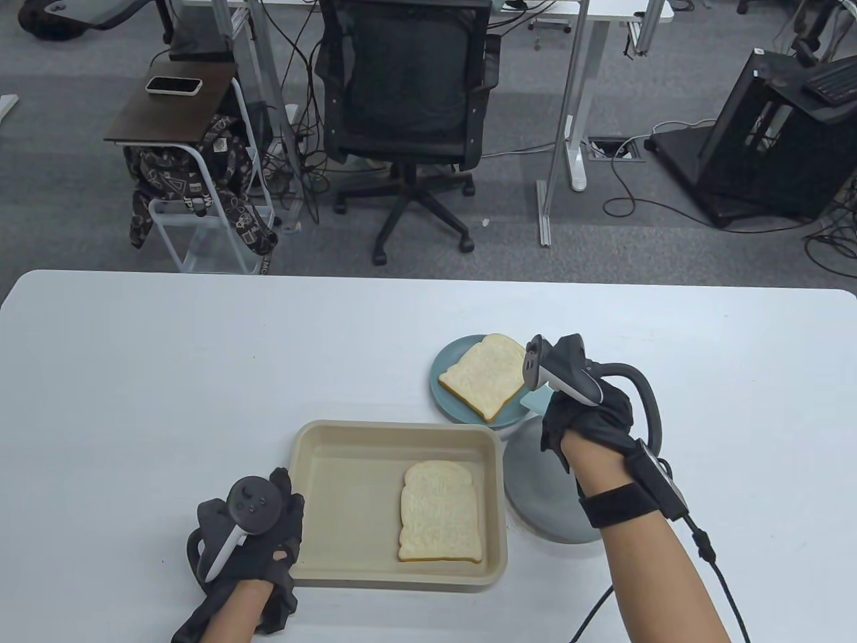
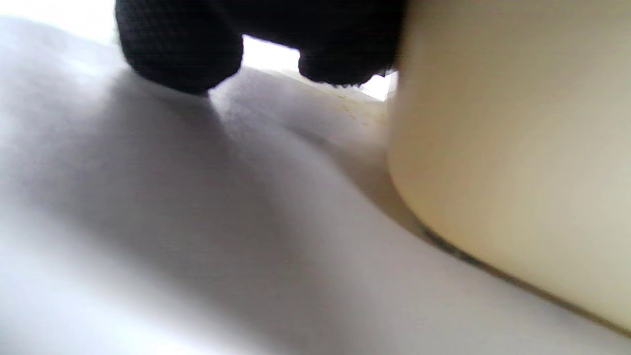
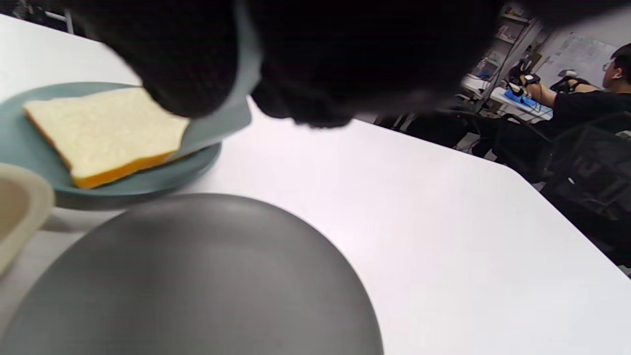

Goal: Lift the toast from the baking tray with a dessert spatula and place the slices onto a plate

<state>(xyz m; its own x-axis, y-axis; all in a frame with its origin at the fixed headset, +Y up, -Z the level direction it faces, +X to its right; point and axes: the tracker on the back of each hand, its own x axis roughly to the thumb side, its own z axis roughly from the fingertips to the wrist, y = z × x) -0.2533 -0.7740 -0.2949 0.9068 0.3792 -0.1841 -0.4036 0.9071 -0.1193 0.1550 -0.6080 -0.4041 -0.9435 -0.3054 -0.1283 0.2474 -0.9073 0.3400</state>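
One slice of toast (image 1: 483, 376) is seen on the teal plate (image 1: 447, 362) just beyond the baking tray (image 1: 348, 439), where a second slice (image 1: 440, 512) is left, as the spatula (image 1: 535, 400) is gripped by the right hand (image 1: 586, 415) and the tray's near corner is touched by the left hand (image 1: 258, 529) with relaxed fingers.

Even bright light from above; soft shadows beside the baking tray (image 1: 321, 435) (both wrist views are blurred).
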